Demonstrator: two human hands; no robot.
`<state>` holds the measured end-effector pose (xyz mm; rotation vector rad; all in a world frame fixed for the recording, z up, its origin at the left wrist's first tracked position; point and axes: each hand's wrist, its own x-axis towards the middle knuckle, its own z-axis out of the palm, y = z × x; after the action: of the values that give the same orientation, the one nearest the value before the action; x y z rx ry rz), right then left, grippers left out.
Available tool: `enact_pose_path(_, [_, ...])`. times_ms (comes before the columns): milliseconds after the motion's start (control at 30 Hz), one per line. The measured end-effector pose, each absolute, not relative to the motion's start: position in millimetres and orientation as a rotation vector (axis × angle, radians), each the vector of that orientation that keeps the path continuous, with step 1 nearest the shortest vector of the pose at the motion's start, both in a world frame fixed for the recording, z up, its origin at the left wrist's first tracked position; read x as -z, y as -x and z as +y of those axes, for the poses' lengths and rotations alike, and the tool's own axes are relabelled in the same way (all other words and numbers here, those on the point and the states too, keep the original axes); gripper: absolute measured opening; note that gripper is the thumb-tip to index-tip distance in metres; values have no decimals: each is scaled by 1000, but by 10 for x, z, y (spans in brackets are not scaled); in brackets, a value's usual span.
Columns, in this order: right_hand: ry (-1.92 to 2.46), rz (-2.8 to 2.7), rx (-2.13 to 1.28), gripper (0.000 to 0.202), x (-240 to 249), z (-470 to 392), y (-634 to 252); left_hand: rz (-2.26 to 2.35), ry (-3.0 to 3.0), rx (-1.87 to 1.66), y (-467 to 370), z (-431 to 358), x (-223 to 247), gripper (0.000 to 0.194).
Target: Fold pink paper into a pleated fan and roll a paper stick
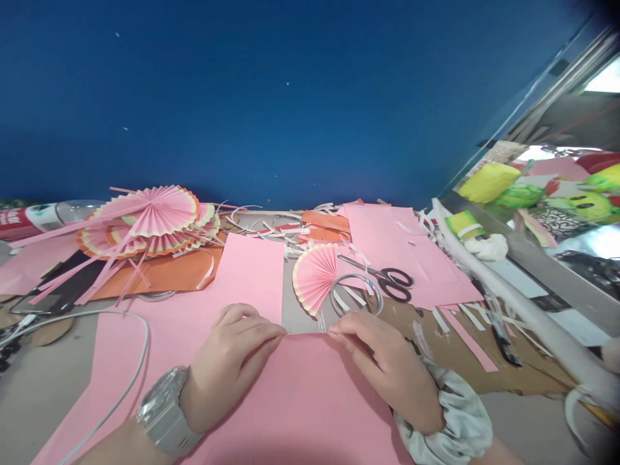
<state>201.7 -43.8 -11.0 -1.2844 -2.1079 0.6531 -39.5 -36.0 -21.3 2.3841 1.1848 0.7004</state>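
A large sheet of pink paper lies in front of me, its far edge running level between my hands. At the left end of that edge, my left hand, below a grey wristwatch, pinches the paper. My right hand, with a pale scrunchie at the wrist, pinches the same edge near its right end. Just beyond the edge rests a pleated pink paper fan with a cream rim. Beside it are a roll of tape and black-handled scissors, both lying beyond my right hand.
Finished paper rosettes with pink streamers are piled at the left, near a phone and a white cable. More pink sheets and paper scraps spread at the back right. A cutter lies by a white rail.
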Motion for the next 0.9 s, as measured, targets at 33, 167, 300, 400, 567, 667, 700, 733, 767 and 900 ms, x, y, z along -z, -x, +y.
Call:
enact_pose_path(33, [1283,-2090,-632,11,117,-435,-2030,1185,-2354,-696,394,-352,211,20])
enact_pose_path(167, [1340,-2014,-619,8,118,-420,-2047,1174,-2253,-674,392,-321,189,16])
enact_pose_path(300, [1262,-2080,-625,11,127,-434,-1960,1135,-2259,-669,383,-328,173,16])
enact_pose_path(400, [1196,-2126,-601,13,141,-456,-1905,1135,-2269,-652,379,-348,178,17])
enact_pose_path(567, [1281,-2062,-586,10,125,-438,-1994,1163,-2252,-624,392,-343,175,18])
enact_pose_path(667, [1367,-2004,-534,9,93,-401,-2097,1200,-2202,-624,408,-319,165,18])
enact_pose_path(700, [1393,-1989,-513,9,80,-391,-2127,1214,-2189,-632,414,-310,166,18])
enact_pose_path(733, [1418,-1977,-498,9,66,-383,-2154,1230,-2177,-642,420,-302,172,18])
enact_pose_path(767, [1439,-1971,-496,9,52,-380,-2177,1251,-2165,-659,428,-293,182,17])
enact_pose_path(900, [1439,-1962,-507,9,9,-396,-2256,1440,-2054,-794,491,-237,255,16])
